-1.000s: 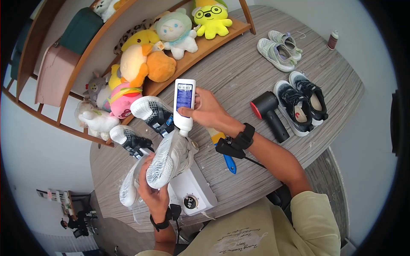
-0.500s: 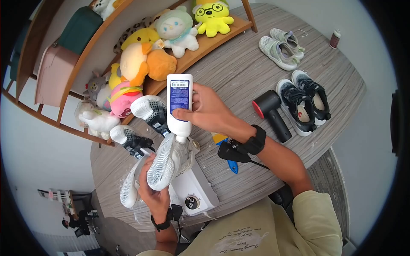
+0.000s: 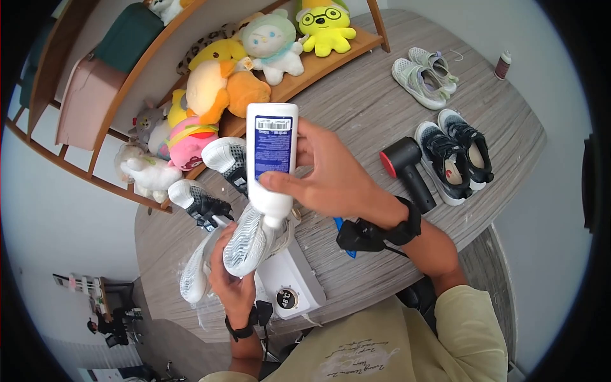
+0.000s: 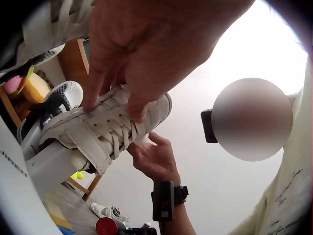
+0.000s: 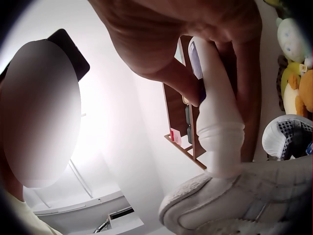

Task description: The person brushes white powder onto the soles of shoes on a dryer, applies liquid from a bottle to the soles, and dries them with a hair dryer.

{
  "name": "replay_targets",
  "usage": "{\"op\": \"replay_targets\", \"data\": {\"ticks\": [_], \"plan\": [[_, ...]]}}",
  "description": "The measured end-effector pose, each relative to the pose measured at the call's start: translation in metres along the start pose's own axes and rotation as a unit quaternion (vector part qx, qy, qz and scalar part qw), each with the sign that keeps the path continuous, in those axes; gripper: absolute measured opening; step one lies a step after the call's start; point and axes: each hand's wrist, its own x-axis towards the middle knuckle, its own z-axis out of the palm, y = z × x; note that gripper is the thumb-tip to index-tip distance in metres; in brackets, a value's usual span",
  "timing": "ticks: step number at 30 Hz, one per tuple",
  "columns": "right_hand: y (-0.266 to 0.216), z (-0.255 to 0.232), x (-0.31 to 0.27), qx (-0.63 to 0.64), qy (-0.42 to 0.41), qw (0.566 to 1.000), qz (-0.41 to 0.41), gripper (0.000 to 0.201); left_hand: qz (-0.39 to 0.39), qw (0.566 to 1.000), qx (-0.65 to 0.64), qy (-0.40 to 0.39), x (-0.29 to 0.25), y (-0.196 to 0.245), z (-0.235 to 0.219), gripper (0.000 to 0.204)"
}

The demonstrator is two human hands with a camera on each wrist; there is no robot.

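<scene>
My left hand (image 3: 232, 277) grips a white lace-up sneaker (image 4: 98, 127), thumb and fingers on either side of its upper. The sneaker sits over an arm of a white shoe dryer (image 3: 280, 274) whose round display reads 48°C, sole (image 3: 242, 245) turned up toward me. In my right hand (image 3: 337, 175) is a white plastic bottle (image 3: 272, 153) with a blue label, tipped upside down. Its capped end (image 5: 222, 159) is right at the edge of the sneaker's sole in the right wrist view. A second white sneaker (image 3: 194, 274) hangs left of my left hand.
Two black-and-white shoes (image 3: 200, 204) stand beyond the white pair. On the right are a black hair dryer (image 3: 410, 175), black shoes (image 3: 449, 159), pale mesh shoes (image 3: 423, 83) and a small bottle (image 3: 503, 65). Plush toys (image 3: 219, 89) fill a wooden shelf. A brush's blue handle (image 3: 347, 235) shows under my right wrist.
My right hand and the bottle have come nearer the head camera, with the bottle still inverted over the sneaker. The right wrist has shifted right, covering most of the brush. My left hand keeps its grip.
</scene>
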Motion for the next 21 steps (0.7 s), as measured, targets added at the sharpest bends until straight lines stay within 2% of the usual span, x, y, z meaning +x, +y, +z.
{"op": "replay_targets", "data": {"ticks": [5,6,13,18,21], "plan": [[0.028,-0.005,0.014,-0.108,0.047,0.993,0.027,0.046,-0.005,1.0,-0.03,-0.008,0.001,0.003,0.001,0.056],[0.036,-0.006,0.015,-0.067,0.052,0.996,0.03,0.044,-0.005,0.999,-0.04,-0.009,0.001,0.001,0.001,0.056],[-0.001,0.009,-0.009,-0.065,0.067,0.996,0.007,0.047,0.009,0.998,-0.063,-0.028,0.005,0.006,-0.004,0.057],[-0.02,0.017,-0.028,-0.048,0.036,0.998,0.007,0.053,0.014,0.996,-0.074,-0.037,0.005,0.005,-0.005,0.06],[-0.007,0.015,-0.03,-0.05,0.064,0.996,-0.036,0.053,-0.009,0.994,-0.1,-0.039,0.003,0.008,-0.005,0.062]]}}
